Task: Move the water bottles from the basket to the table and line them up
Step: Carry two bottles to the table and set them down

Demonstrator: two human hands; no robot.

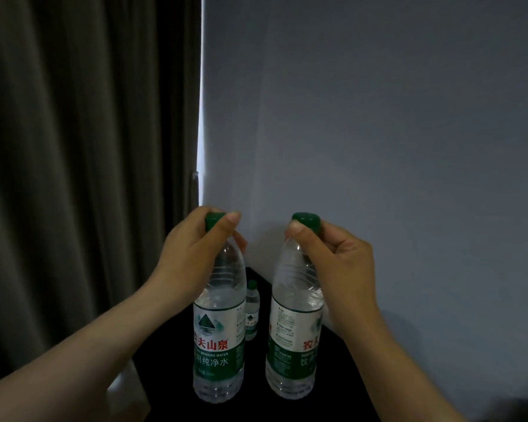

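Your left hand point(192, 248) is pinching the green cap point(214, 220) of one water bottle point(218, 330), and your right hand point(333, 254) is pinching the top of a second bottle point(293, 330). Both hang upright, side by side over the black table point(342, 376). Can't tell if they're touching it. A third bottle point(251, 312) stands further back between them.

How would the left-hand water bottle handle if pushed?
Probably heavy: the left water bottle looks nearly full. Tall and narrow, so likely tippy if pushed near its green cap, where the left hand pinches it.
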